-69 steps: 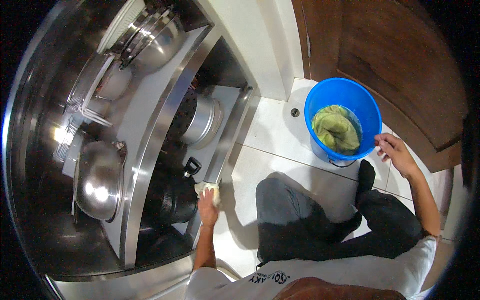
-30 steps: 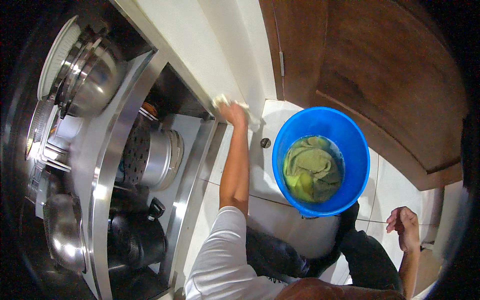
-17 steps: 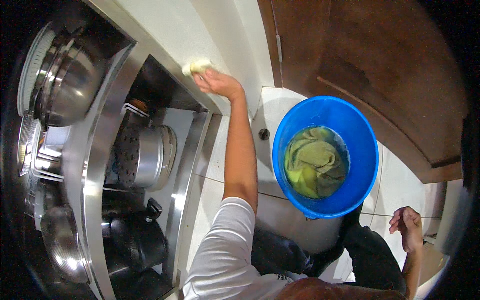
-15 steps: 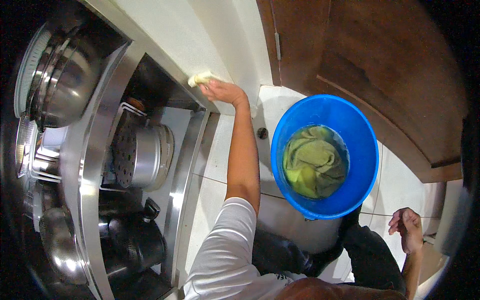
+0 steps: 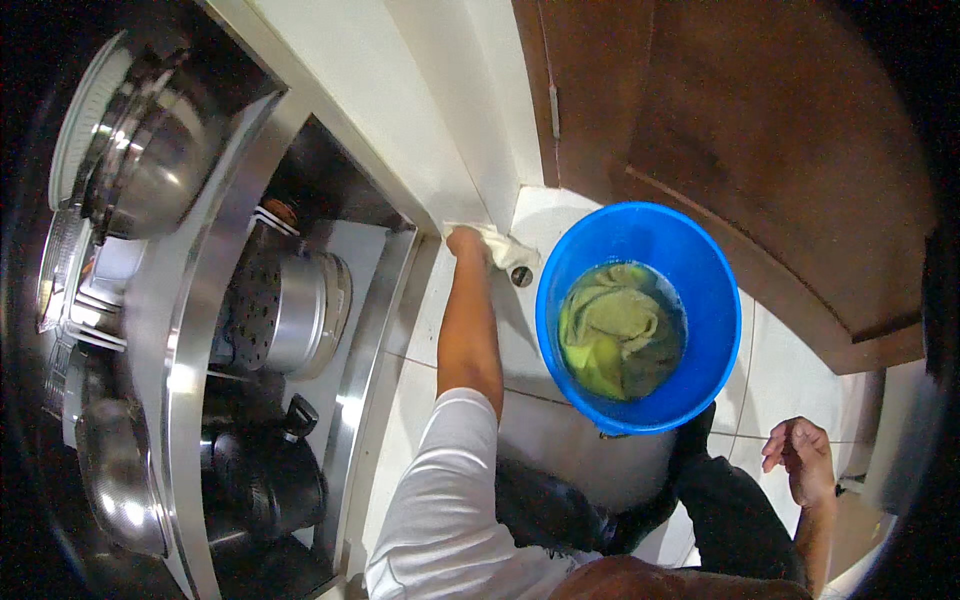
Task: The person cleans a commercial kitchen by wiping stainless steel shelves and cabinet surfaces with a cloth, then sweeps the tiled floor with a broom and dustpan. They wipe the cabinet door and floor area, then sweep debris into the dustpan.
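Cream-white crumpled cloth (image 5: 512, 250) at the foot of the white wall (image 5: 420, 120), beside a round dark floor drain (image 5: 521, 277). I see the left hand (image 5: 464, 241) on it, fingers hidden, can't tell the grip. Right hand (image 5: 804, 462) empty, fingers loosely curled, near the round blue plastic bucket (image 5: 714, 300).

One wide fisheye view looks steeply down from the person's head, bending straight edges near its dark rim. The white sleeve (image 5: 445, 455) looms close; the left hand (image 5: 466, 241) lies farther off, between steel shelves (image 5: 190, 320) at left and a brown door (image 5: 760, 180) at far right.
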`<state>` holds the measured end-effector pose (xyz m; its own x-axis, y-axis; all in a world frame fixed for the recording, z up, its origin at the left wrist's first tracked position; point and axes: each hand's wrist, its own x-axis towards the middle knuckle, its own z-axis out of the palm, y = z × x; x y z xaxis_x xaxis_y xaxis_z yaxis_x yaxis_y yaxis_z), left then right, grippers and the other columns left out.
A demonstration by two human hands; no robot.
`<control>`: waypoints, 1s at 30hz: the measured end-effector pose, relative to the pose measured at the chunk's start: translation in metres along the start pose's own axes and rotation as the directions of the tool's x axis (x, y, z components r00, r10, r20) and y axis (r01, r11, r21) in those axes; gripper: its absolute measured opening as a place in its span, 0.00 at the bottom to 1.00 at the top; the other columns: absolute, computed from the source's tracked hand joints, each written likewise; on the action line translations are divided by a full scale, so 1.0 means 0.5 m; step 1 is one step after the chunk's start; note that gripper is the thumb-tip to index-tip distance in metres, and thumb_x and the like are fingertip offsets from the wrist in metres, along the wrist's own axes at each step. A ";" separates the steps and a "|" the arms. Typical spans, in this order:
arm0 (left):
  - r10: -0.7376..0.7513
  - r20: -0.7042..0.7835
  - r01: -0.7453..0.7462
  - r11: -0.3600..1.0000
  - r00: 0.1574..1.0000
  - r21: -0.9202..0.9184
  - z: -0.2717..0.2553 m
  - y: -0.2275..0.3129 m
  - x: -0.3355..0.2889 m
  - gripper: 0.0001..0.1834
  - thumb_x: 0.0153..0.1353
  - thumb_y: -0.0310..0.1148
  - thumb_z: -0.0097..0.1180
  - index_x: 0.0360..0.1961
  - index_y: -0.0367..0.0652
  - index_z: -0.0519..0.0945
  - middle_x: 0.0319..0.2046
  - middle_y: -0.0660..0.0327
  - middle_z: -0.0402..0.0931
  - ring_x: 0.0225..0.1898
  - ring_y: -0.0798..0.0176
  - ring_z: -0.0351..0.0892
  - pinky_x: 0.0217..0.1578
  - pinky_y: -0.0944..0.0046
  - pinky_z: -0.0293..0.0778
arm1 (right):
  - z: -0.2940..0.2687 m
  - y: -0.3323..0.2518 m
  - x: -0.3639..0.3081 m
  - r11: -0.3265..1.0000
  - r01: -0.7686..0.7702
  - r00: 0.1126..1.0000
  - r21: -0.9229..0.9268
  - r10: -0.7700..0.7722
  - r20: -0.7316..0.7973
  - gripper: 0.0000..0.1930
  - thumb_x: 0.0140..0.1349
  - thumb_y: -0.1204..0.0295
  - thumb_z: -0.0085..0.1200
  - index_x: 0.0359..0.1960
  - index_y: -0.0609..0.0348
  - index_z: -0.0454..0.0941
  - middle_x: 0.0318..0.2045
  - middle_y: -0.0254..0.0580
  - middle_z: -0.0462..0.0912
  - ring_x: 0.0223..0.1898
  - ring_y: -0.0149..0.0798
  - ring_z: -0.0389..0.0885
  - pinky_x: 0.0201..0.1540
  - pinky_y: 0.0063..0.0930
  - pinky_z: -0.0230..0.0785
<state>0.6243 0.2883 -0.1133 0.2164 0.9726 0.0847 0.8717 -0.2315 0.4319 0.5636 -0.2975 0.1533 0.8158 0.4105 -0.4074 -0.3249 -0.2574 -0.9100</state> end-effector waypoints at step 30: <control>0.276 -0.689 -0.686 0.585 0.670 -0.432 -0.503 0.205 -0.093 0.14 0.51 0.35 0.49 0.30 0.31 0.73 0.29 0.49 0.70 0.29 0.51 0.68 0.30 0.57 0.64 | 0.035 -0.036 -0.008 0.999 0.019 0.998 -0.028 -0.017 0.066 0.21 0.54 0.55 0.44 0.26 0.66 0.71 0.19 0.42 0.74 0.18 0.33 0.72 0.23 0.23 0.67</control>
<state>0.5928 0.2241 0.1527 0.0826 0.6012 0.7948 0.1718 -0.7942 0.5829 0.5578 -0.2792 0.1702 0.7878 0.4719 -0.3959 -0.2958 -0.2740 -0.9151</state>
